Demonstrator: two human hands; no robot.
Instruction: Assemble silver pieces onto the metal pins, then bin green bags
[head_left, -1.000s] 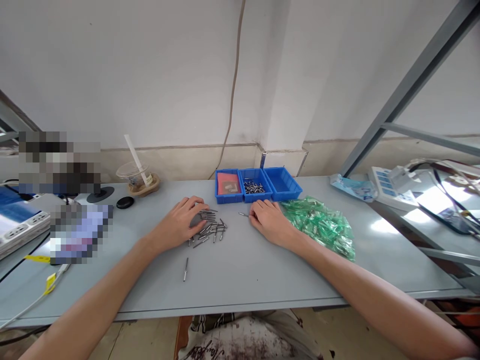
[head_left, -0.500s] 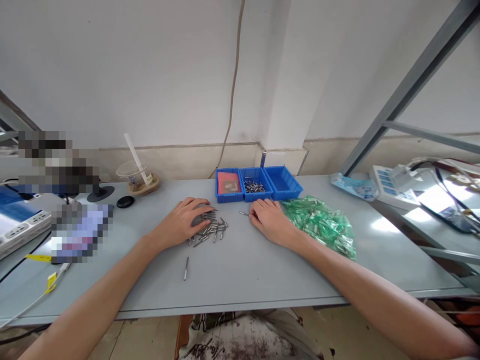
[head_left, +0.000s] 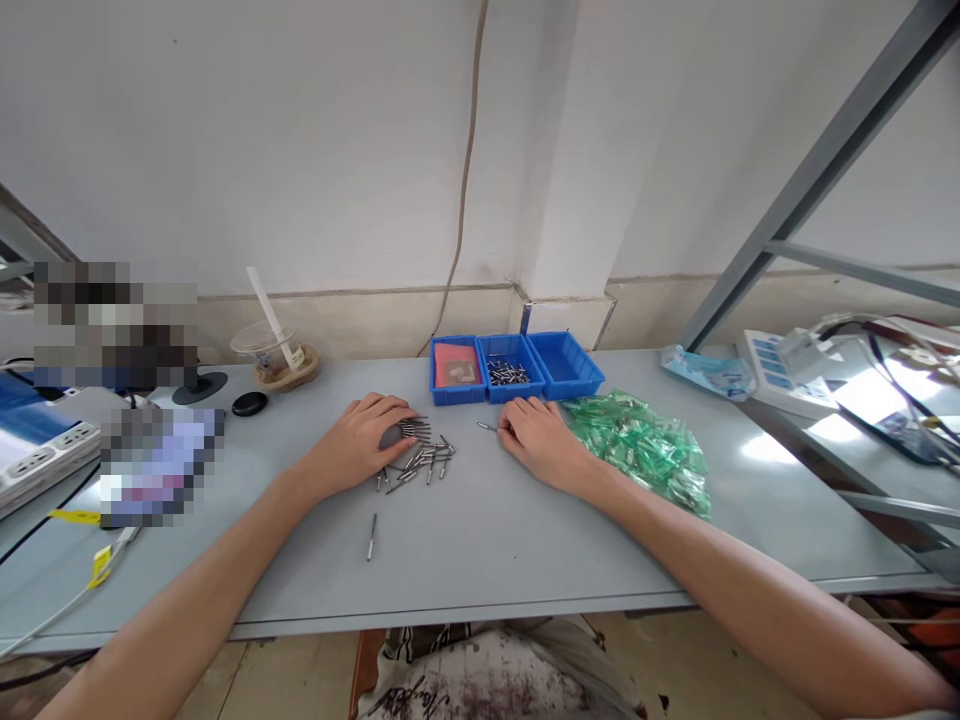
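My left hand (head_left: 367, 438) rests on the table at the left edge of a loose pile of thin metal pins (head_left: 424, 460). Its thumb and fingers are apart, curved around some pins lying side by side. To the right, my right hand (head_left: 541, 440) lies on the table with its fingers curled in. From its thumb side sticks out a single metal pin (head_left: 486, 427), pinched at one end as far as I can see; the fingertips are partly hidden. Closer to the front edge, another loose pin (head_left: 372, 537) lies alone.
Behind the hands stand three blue bins: one with a pink sheet (head_left: 456, 365), a middle bin (head_left: 493, 392) with metal pins, and a right bin (head_left: 566, 368). Green plastic bags (head_left: 641, 450) lie beside my right forearm. A cup (head_left: 262, 345) and black disc (head_left: 250, 403) are at left.
My left hand has drawn back slightly to the left, its fingertips a little off the pins. The right hand and its pin have stayed in place.
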